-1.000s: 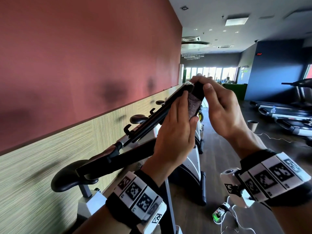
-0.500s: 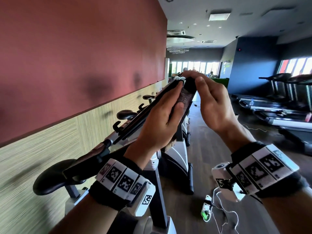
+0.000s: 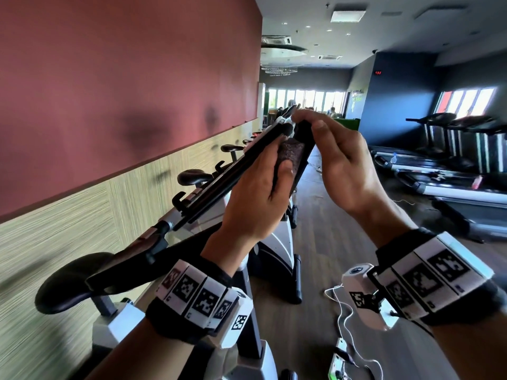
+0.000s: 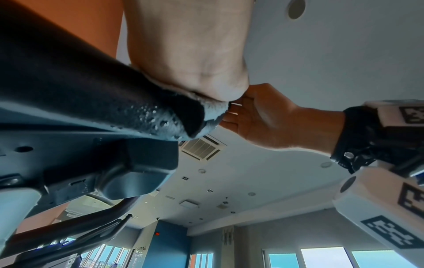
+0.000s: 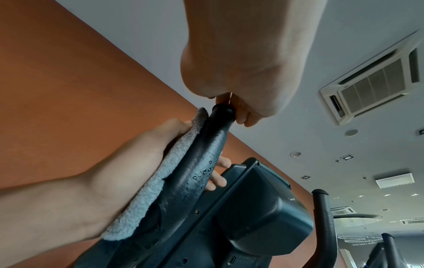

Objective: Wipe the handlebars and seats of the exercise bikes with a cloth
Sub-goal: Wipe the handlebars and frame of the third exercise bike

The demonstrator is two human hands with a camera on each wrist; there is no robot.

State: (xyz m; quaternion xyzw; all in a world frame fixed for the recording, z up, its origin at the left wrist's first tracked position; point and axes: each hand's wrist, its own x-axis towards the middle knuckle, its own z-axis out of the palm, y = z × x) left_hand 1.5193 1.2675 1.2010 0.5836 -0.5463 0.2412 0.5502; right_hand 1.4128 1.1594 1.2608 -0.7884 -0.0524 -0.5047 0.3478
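Note:
My left hand (image 3: 258, 196) is wrapped round the black handlebar (image 3: 306, 149) of the nearest exercise bike, with the cloth (image 3: 290, 156) pressed between palm and bar. The right wrist view shows the grey fluffy cloth (image 5: 156, 181) under the left hand (image 5: 137, 159), and water drops on the handlebar (image 5: 201, 163). My right hand (image 3: 343, 165) pinches the upper end of the handlebar (image 5: 223, 109) with its fingertips. The bike's black seat (image 3: 63, 283) is at the lower left, untouched. Behind the bar sits the console (image 5: 252, 208).
More exercise bikes with black seats (image 3: 194, 176) line the red and wood-panelled wall (image 3: 109, 105) on the left. Treadmills (image 3: 452, 165) stand on the right. On the wooden floor below my right wrist lie a white cable and a power strip (image 3: 338, 364).
My left hand with the cloth has slid a little down the handlebar, away from its end. My right hand keeps its pinch on the tip. The head view has swung slightly.

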